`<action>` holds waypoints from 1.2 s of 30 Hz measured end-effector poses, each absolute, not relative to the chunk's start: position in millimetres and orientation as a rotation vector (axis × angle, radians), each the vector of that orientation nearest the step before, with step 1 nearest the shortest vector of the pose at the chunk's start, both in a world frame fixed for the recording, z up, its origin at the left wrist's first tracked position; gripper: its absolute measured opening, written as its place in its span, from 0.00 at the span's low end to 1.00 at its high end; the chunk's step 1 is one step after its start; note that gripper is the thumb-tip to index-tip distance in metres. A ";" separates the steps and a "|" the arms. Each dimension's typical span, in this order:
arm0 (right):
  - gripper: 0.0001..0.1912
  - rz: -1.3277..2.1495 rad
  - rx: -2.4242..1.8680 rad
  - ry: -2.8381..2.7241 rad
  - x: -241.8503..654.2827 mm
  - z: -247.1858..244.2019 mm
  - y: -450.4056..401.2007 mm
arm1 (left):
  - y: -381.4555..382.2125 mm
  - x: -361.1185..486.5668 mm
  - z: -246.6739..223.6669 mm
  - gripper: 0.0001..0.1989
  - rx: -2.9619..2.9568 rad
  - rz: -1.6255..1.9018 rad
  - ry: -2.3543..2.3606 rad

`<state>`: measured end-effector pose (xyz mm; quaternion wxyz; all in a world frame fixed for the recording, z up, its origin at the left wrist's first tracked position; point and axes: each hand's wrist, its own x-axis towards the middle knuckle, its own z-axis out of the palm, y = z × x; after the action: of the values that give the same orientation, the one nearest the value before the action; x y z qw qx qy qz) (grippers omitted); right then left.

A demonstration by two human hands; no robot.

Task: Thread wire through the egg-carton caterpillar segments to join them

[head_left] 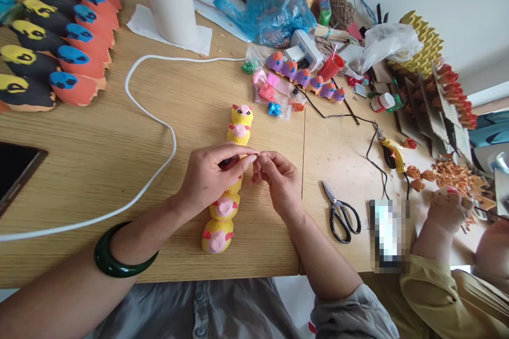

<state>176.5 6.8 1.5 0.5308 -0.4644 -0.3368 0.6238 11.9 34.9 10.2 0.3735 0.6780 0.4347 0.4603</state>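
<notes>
My left hand and my right hand meet at the fingertips above a row of yellow pieces with pink patches. Both hands are closed in a pinch on something tiny and dark between them, too small to name. The row runs away from me across the wooden table, and my left hand hides its middle part. Its far pieces carry red bits, and the farthest one has dark eye-like marks. A dark lump shows under my left palm.
Scissors lie right of my right hand. A white cable curves on the left. Farther back are a white bottle, a purple row and clay packets. At the right, a person's hand is near orange shavings.
</notes>
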 end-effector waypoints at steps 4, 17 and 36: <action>0.15 1.516 -1.128 -0.792 176.2 3.6 6.7 | 35.1 12.0 10.8 0.07 1.647 1.153 1.159; 0.14 1.431 -1.156 -0.824 176.8 0.7 6.1 | 35.2 12.3 10.4 0.08 1.604 1.099 1.137; 0.13 1.389 -1.169 -0.882 176.8 -0.8 5.8 | 35.7 12.1 11.1 0.07 1.635 1.084 1.160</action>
<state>176.8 5.8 -0.8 0.5323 -0.4904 -0.3700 0.5825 12.1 35.7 11.1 0.4182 0.6516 0.4624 0.4321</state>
